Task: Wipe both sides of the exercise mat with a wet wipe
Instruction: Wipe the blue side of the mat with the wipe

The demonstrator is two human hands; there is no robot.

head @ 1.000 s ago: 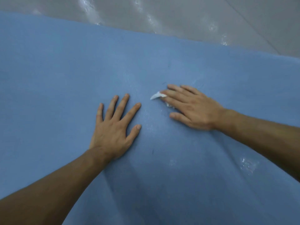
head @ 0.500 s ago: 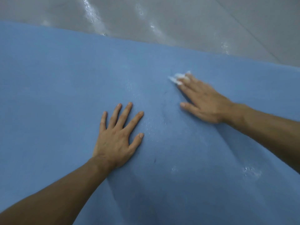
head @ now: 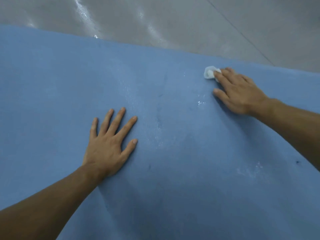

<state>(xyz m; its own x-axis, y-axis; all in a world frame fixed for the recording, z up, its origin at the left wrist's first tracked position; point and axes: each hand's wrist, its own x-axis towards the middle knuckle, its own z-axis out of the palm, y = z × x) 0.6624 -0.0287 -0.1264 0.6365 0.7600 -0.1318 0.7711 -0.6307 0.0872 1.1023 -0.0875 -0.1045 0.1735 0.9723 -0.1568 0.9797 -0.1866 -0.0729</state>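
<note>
Fingers [head: 225,79] of the right hand [head: 242,94] lie straight and close together, a flat grip that presses rather than pinches, pinning the bunched white wet wipe [head: 209,74] to the blue exercise mat [head: 52,84] near its far edge, while the left hand [head: 107,144], spread wide and holding nothing, bears down palm-first nearer the middle. To my eye this is the wiping of the upturned side, with damp speckles [head: 199,102] glinting between the hands on the mat spread over the grey floor [head: 173,19]. Next the wipe wants drawing across the dry stretches, and the mat turning over for its other side.
</note>
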